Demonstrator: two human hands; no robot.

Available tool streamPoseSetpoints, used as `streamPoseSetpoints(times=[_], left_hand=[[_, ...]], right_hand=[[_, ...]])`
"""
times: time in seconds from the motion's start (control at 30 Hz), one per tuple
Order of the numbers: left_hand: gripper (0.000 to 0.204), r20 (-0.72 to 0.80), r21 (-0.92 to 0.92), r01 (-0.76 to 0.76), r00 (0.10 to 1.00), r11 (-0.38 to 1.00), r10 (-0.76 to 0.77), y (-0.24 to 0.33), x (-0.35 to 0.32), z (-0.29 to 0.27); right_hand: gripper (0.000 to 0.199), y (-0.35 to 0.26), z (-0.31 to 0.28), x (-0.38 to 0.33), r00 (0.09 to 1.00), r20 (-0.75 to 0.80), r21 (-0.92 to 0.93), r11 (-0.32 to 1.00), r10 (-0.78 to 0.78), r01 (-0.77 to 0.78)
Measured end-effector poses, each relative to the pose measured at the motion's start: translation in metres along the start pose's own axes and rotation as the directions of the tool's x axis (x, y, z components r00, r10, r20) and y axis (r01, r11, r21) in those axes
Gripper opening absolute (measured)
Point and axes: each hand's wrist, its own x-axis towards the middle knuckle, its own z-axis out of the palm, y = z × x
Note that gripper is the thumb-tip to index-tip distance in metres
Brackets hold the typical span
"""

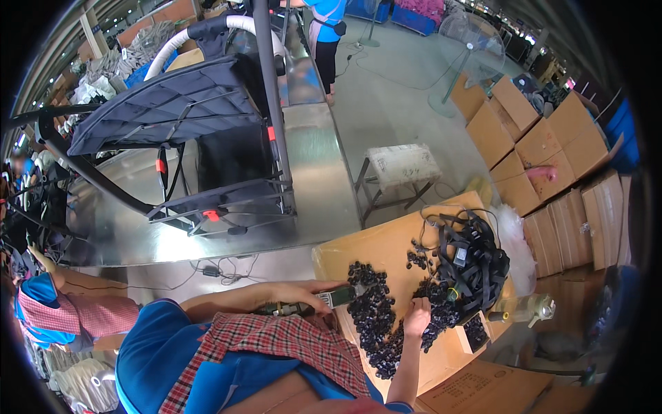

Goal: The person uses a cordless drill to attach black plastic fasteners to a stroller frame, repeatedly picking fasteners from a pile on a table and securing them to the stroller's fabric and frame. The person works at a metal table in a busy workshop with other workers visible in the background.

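My left hand [316, 291] is wrapped round a dark green handheld power tool [340, 297], held level at the left edge of the cardboard-topped work surface [403, 238]. The tool's front end reaches over a pile of small black plastic parts [372, 321]. My right hand [416, 319] is closed, its fingertips bunched together at the right part of the pile. Whatever sits between those fingertips is too small to make out. Beyond it lies a tangled heap of black straps [472, 259] with buckles.
A stroller frame with dark fabric [227, 138] stands on the metal bench [317, 165]. Close by are a stool [403, 165], a clear bottle [524, 308], cardboard boxes [552, 148] and a standing fan [469, 45]. Co-workers [327, 27] stand farther off and at the left.
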Motion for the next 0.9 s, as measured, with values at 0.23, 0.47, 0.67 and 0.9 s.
streamPoseSetpoints(times=[0.23, 0.47, 0.67, 0.9], left_hand=[[0.089, 0.011, 0.023, 0.006, 1.000, 1.000, -0.007, 0.002, 0.001, 0.010], [0.085, 0.058, 0.161, -0.113, 0.993, 0.981, 0.104, 0.005, 0.005, 0.016], [0.086, 0.052, 0.191, -0.101, 0.994, 0.976, 0.093, 0.004, 0.001, 0.019], [0.089, 0.045, 0.097, -0.057, 0.998, 0.994, 0.053, 0.004, 0.002, 0.026]], right_hand=[[0.005, -0.035, -0.022, 0.010, 0.931, 0.126, 0.716, 0.618, 0.341, -0.324], [0.008, -0.100, -0.026, 0.016, 0.845, 0.521, 0.845, -0.215, 0.124, -0.489], [0.008, -0.103, -0.026, 0.016, 0.842, 0.526, 0.834, -0.260, 0.115, -0.486], [0.006, -0.097, -0.034, 0.011, 0.830, 0.524, 0.846, -0.003, 0.190, -0.533]])
